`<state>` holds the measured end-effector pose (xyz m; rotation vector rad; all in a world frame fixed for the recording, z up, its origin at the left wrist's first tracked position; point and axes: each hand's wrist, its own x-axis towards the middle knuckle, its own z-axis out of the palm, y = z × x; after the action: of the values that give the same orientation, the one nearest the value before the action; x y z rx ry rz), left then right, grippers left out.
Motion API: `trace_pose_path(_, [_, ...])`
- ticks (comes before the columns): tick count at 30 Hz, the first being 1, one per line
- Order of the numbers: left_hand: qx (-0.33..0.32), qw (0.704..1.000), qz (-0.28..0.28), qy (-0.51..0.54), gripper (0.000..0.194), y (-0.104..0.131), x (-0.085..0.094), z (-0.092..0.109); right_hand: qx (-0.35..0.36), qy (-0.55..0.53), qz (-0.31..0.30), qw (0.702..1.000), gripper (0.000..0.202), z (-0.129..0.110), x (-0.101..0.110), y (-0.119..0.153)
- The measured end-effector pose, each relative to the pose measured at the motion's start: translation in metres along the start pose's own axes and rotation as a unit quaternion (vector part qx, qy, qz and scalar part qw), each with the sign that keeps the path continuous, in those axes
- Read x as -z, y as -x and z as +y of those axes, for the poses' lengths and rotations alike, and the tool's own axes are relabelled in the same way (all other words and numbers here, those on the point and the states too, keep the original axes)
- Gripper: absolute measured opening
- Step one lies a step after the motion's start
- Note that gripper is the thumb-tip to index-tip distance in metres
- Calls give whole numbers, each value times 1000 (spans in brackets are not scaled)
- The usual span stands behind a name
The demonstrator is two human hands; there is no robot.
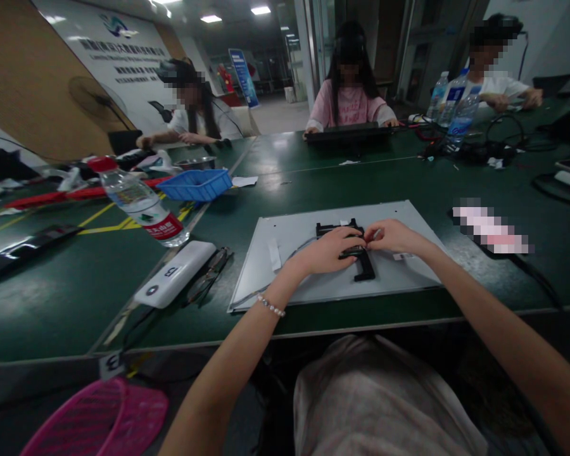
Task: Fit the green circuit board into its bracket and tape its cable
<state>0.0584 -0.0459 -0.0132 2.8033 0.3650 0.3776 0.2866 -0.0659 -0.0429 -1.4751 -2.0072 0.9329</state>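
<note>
A black bracket-shaped part [367, 269] lies on a pale flat panel [251, 266] at the table's front edge. My left hand [332, 251] rests across this part, its fingers curled over the middle and gripping it. Close beside those fingertips, my right hand [393, 238] has its thumb and fingers pinched together at the part's right side. Whatever sits in that pinch is too small to make out. A thin grey cable [300, 249] runs over the panel and passes under my left hand. Near the panel's left side lies a small white strip [275, 254].
Left of the panel are a white power bank [175, 273], glasses [209, 276], a red-capped water bottle [142, 206] and a blue basket [197, 185]. A phone-like object [491, 229] with a cable lies right. Several people sit across the table. A pink basket [142, 411] stands below.
</note>
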Motion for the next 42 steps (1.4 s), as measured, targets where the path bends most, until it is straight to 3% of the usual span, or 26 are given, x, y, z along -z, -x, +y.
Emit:
trace_pose_path(5, [-2,1000,0,-8,32,1,-1,-1,4,9,-5,1000,19,2,-2,-1])
trace_pose_path(13, [20,999,14,38,46,2,4,1,12,51,3,999,17,-3,3,3])
trace_pose_path(21, [42,995,86,11,36,2,15,-3,-6,2,35,999,18,-12,15,13])
trace_pose_path(25, [80,990,108,-42,34,8,29,-9,14,11,34,999,18,-9,14,12])
trace_pose_path(29, [167,974,115,-100,31,32,56,-16,30,26,61,997,19,-10,13,13])
trace_pose_path(33, [271,949,101,-127,34,77,74,-33,65,40,88,993,18,-12,13,13])
trace_pose_path(38, [349,927,80,-109,45,130,68,-59,81,56,103,990,18,-14,9,13])
trace_pose_path(42, [365,928,76,-24,47,140,57,-65,80,74,105,988,18,-15,8,14])
